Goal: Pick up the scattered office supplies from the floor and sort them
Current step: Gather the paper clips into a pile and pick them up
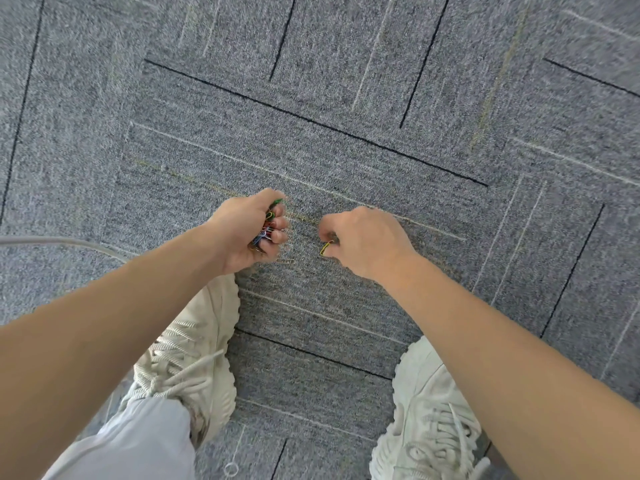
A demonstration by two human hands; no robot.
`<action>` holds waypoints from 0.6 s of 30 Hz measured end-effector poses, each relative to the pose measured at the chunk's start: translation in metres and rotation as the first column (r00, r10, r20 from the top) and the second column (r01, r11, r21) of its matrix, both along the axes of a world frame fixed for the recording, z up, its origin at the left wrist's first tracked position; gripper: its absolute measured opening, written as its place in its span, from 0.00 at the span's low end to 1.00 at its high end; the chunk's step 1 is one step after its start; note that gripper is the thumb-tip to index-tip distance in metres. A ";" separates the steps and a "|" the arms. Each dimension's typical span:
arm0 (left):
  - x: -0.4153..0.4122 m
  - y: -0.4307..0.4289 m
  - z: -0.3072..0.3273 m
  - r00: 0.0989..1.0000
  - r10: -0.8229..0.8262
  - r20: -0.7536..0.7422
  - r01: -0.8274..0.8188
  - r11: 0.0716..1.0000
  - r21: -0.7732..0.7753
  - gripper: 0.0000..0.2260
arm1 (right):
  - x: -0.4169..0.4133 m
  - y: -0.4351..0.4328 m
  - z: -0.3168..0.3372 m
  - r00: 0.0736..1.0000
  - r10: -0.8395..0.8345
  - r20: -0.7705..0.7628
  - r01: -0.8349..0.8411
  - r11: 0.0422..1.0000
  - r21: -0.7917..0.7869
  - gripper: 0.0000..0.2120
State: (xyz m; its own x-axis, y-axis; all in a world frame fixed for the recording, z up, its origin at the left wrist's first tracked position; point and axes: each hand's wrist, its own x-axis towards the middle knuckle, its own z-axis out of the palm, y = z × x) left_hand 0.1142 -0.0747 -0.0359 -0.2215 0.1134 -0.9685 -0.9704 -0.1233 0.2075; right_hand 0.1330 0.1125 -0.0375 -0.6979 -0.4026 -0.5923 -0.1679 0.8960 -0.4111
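Note:
My left hand [247,230] is curled round a bunch of coloured paper clips [267,226], green, red and blue ones showing between the fingers. My right hand [363,239] is low over the grey carpet [346,150] and pinches a yellow paper clip [326,247] at its fingertips. A silver paper clip [286,261] lies on the carpet just below my left hand. The two hands are a short gap apart.
My two pale sneakers, the left shoe [194,358] and the right shoe [429,420], stand on the carpet below the hands. A grey cable [62,241] runs in from the left edge. A small clear ring [231,469] lies near the bottom edge.

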 end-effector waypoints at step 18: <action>-0.005 -0.016 0.003 0.999 0.010 -0.045 -0.012 0.999 -0.045 0.15 | 0.034 -0.004 0.007 0.046 -0.077 0.996 0.998 -0.032 -0.048 0.10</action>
State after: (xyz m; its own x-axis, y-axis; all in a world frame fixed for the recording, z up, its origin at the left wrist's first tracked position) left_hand 0.1091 -0.0905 -0.0330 -0.2661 0.0669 -0.9616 -0.9586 -0.1237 0.2566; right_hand 0.1671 0.1088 -0.0308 -0.4550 -0.5235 -0.7204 0.8721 -0.4255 -0.2417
